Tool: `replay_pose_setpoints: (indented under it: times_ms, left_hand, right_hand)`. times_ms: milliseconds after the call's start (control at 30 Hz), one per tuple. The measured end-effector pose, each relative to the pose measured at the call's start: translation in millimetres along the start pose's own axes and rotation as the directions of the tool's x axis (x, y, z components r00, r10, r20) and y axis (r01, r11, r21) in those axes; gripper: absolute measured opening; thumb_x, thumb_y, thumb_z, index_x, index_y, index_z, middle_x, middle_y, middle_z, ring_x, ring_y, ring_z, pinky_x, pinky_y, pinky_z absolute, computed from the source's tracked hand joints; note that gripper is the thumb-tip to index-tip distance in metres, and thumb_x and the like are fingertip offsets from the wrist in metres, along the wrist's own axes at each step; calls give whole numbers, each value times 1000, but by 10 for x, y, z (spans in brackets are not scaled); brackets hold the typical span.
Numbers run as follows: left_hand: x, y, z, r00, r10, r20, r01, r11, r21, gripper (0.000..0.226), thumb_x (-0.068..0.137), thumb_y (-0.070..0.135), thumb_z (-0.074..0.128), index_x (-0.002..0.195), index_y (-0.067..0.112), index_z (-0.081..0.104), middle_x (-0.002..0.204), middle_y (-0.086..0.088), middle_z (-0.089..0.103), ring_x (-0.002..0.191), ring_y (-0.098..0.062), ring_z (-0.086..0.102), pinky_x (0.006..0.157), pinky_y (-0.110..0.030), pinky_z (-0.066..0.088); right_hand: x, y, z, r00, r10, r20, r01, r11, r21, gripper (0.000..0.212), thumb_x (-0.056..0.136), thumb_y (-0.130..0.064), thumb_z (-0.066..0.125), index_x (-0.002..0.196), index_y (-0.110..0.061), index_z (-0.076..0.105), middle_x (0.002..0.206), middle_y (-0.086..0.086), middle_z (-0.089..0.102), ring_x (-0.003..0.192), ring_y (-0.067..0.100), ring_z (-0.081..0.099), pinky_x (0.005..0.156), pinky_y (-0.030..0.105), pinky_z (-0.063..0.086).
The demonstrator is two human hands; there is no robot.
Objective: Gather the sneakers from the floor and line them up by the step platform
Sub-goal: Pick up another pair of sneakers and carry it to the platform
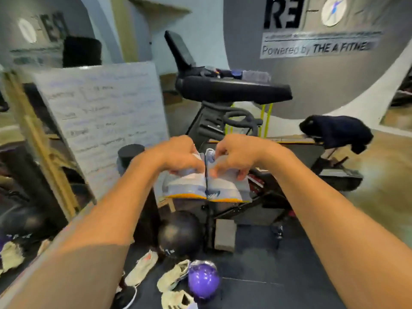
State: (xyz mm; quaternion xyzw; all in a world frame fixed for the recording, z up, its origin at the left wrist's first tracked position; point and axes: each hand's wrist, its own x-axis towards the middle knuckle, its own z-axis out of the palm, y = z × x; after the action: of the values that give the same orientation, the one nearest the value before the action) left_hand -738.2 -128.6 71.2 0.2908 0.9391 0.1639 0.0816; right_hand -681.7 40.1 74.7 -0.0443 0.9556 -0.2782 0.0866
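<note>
Grey fabric sneakers with orange soles [207, 188], held in mid-air
Left hand [176, 156] and right hand [240, 153] each pinch one shoe's collar with curled fingers [242, 175], shoes touching, likely to carry both together.

The left hand [176, 156] and right hand [238, 155] hide the tops of the grey sneakers [207, 188], the whiteboard [104, 117] writing smears past reading, and a pale sneaker [176, 299] is clipped by the bottom edge.
</note>
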Motion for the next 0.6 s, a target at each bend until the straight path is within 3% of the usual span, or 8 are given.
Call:
replay_pose_setpoints:
  times_ms: [100, 167, 233, 300, 400, 467, 600]
  left_hand:
    - [419, 969, 303, 982, 151, -113, -150, 989, 15, 42, 51, 41, 60, 78, 12, 73, 82, -10, 71, 74, -27, 64, 63, -43, 55]
    - [656, 1630, 580, 960, 230, -158, -235, 972, -11, 32, 58, 38, 63, 74, 12, 70, 85, -10, 70, 74, -29, 64, 62, -46, 55]
    - [869, 2289, 868, 931, 312, -191, -320, 947, -15, 19, 69, 34, 66, 70, 15, 67, 86, -8, 69, 73, -28, 61, 59, -41, 53]
    - [1046, 2923, 1114, 895, 389, -216, -402, 915, -18, 15, 73, 30, 66, 62, 21, 61, 80, -4, 66, 69, -26, 57, 51, -30, 43]
    - [1286, 3792, 1445, 848, 481, -221, -496, 868, -15, 19, 76, 29, 61, 59, 22, 58, 68, -3, 59, 65, -25, 54, 49, -30, 36]
    - [1463, 4318, 1649, 830, 520, -199, -535, 845, -24, 23, 77, 32, 55, 59, 19, 60, 63, -1, 59, 62, -25, 55, 51, -33, 41]
    - [1910, 5260, 2068, 771, 625, -122, -633, 773, -43, 23, 77, 31, 51, 69, 14, 65, 76, 2, 67, 64, -22, 58, 52, -34, 44]
  right_hand:
    - [-602, 737, -458, 980, 84, -181, -88, 996, -15, 29, 77, -29, 79, 83, -5, 64, 69, 6, 54, 52, 17, 60, 39, 20, 45]
    - [-1028, 1238, -739, 950, 137, -282, -154, 987, -37, 25, 77, -30, 78, 80, -9, 64, 71, 5, 57, 57, 22, 64, 40, 24, 50]
    - [-1461, 1746, -1001, 907, 184, -378, -216, 975, -42, 24, 76, -29, 76, 82, -8, 66, 73, 7, 58, 60, 24, 64, 49, 32, 55]
    - [-1852, 2218, -1228, 854, 228, -468, -298, 951, -81, 19, 75, -30, 74, 72, -14, 64, 69, 4, 57, 60, 23, 57, 50, 34, 49]
    - [-2341, 2846, -1495, 783, 306, -542, -402, 913, -66, 27, 73, -29, 72, 58, -18, 52, 62, 1, 50, 61, 22, 49, 50, 29, 34]
    - [-2640, 3277, -1644, 725, 373, -579, -474, 880, -26, 23, 71, -29, 73, 62, -17, 55, 62, 1, 51, 63, 23, 50, 53, 30, 35]
    - [-3135, 4170, -1907, 581, 504, -639, -538, 827, 163, 27, 65, -25, 76, 57, -17, 52, 62, 1, 49, 62, 22, 45, 55, 32, 37]
